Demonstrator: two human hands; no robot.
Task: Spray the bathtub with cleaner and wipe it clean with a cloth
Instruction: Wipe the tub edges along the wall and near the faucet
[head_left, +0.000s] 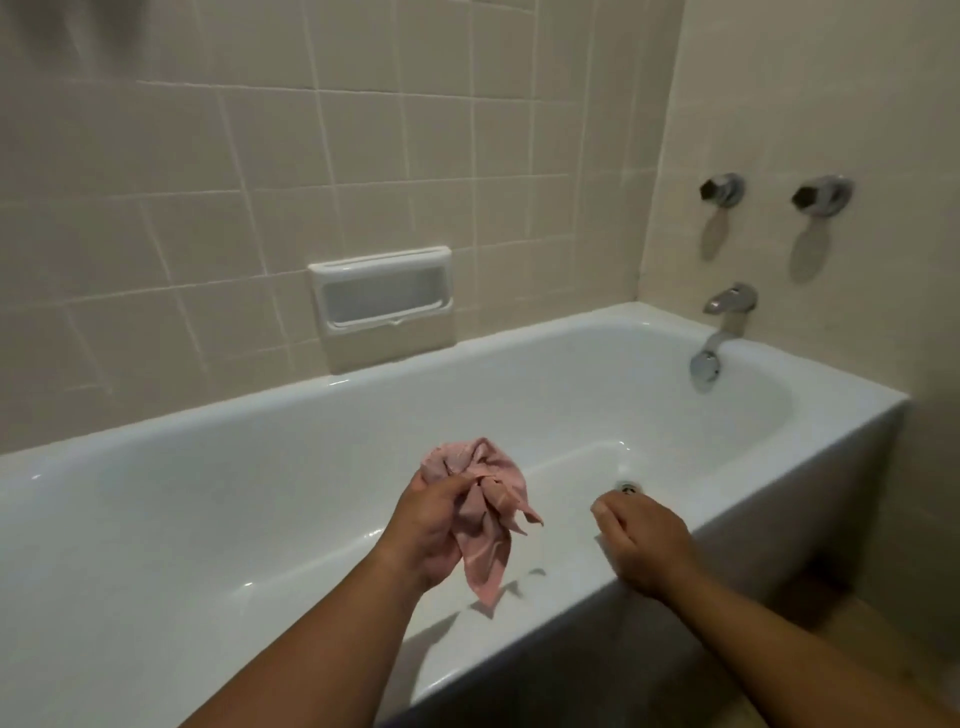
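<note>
The left hand (431, 525) grips a bunched pink cloth (483, 519), holding it up over the white bathtub (311, 400) with its loose ends hanging down. The right hand (644, 540) sits at the tub's near rim, fingers loosely curled and nothing seen in them. Just beyond its knuckles is the drain (627, 487) in the tub floor. A spout (727, 301) juts from the end wall below two taps (719, 189), and a soap dish (382, 296) is set into the tiled wall behind
</note>
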